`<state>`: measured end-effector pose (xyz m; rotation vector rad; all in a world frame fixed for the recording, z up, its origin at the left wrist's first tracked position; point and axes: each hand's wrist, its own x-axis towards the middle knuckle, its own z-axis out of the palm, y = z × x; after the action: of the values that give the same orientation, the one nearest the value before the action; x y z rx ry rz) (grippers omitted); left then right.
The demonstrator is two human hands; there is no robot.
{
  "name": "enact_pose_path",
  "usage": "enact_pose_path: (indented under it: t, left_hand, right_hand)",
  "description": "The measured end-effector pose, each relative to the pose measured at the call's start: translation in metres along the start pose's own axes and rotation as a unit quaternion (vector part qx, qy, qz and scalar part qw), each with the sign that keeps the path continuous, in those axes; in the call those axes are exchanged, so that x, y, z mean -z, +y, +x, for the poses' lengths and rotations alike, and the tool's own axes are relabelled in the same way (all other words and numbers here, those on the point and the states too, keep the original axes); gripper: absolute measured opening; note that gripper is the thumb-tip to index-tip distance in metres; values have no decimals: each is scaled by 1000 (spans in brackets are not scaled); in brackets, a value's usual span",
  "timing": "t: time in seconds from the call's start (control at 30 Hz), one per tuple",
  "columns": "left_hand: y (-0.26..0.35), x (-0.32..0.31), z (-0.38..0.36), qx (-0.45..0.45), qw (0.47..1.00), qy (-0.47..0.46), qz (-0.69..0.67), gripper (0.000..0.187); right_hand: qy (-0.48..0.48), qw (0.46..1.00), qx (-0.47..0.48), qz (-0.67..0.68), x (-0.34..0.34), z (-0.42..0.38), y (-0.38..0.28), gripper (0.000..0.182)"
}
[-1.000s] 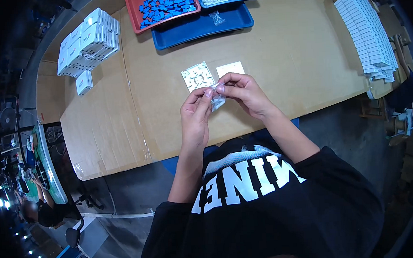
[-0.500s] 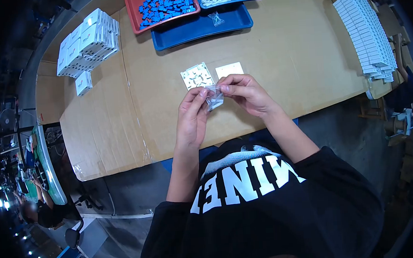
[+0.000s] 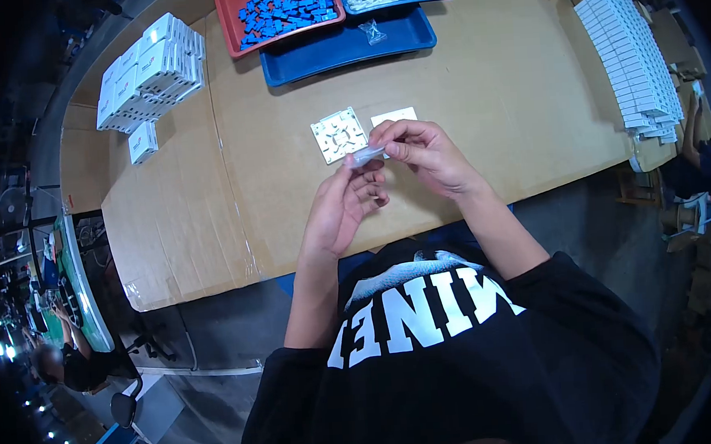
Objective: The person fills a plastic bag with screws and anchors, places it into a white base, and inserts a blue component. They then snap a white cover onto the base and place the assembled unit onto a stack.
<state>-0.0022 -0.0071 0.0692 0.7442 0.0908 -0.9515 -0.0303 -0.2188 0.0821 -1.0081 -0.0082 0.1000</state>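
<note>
A small clear plastic bag (image 3: pixel 365 155) with something whitish inside is held sideways between my two hands. My right hand (image 3: pixel 419 155) pinches its right end between thumb and fingers. At its left end, the thumb of my left hand (image 3: pixel 341 208) presses on the bag, while the other visible fingers are loosely curled and apart below it. Just beyond my hands, a white square plastic plate (image 3: pixel 339 135) with molded parts lies on the table. Beside it sits a flat white plate (image 3: pixel 398 115), partly covered by my right hand.
At the back are a red tray (image 3: pixel 235 42) of blue parts, a blue tray (image 3: pixel 396 5) of white pieces, and another blue tray (image 3: pixel 313 67) with a small bag. White boxes (image 3: pixel 147 72) are stacked left; white pieces (image 3: pixel 626 59) right. A person (image 3: pixel 79 353) is at far left.
The bag has turned from hanging down to lying sideways. My left fingers have spread and dropped below it, and my right hand has shifted slightly.
</note>
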Motion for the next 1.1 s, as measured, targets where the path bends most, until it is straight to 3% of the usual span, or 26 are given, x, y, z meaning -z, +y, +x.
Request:
enact_pose_path:
  t: [0.13, 0.2, 0.5, 0.63, 0.77, 0.9, 1.1]
  left_hand:
    - [1, 3, -4, -36, 999, -10, -13, 37]
    - [3, 2, -6, -33, 999, 29, -24, 34]
    - [8, 1, -8, -16, 999, 39, 22, 30]
    - [6, 1, -8, -34, 994, 73, 67, 24]
    - [4, 1, -7, -86, 988, 108, 76, 16]
    - [-3, 1, 0, -167, 960, 152, 163, 14]
    - [-13, -3, 5, -237, 945, 139, 175, 17]
  right_hand:
    - [-43, 998, 21, -49, 13, 1, -3, 12]
    - [-53, 995, 29, -81, 16, -1, -5, 11]
    - [-92, 983, -40, -152, 20, -8, -26, 8]
    - [-87, 982, -26, -167, 16, -7, -28, 22]
    - [-29, 992, -69, -99, 10, -6, -31, 38]
    - [-9, 985, -80, -152, -1, -8, -24, 37]
    - [-23, 982, -119, -143, -3, -7, -7, 35]
